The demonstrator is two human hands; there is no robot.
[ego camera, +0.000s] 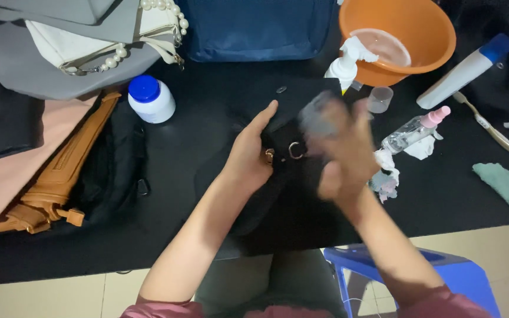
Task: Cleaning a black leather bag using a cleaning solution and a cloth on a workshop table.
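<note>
A black handbag with metal ring fittings lies on the black table in front of me. My left hand rests flat on its top, fingers pointing up and away, holding the bag down. My right hand is blurred by motion just right of the metal ring; it grips a small greyish, translucent thing, too smeared to identify, held over the bag's upper part.
An orange basin with a white spray bottle stands at the back. A small pink-capped bottle, a white tube with blue cap, a white jar with blue lid and piled bags surround the work spot. A blue stool stands below.
</note>
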